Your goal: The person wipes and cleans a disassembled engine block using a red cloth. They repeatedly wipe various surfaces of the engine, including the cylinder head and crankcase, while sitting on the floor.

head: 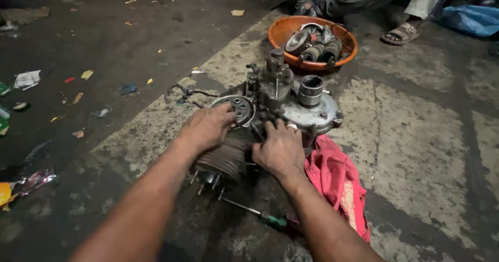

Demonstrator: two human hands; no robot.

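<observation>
engine (275,103) on floor, left hand (208,127) and right hand (280,150) gripping it, red rag (332,173) beside

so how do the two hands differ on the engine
The left hand lies on the round perforated plate at the engine's left side; the right hand sits nearer the middle, beside the red cloth. The left hand's fingers point right, the right hand's point up and away. Only the right hand wears a ring. Both rest on the engine, palms down.
</observation>
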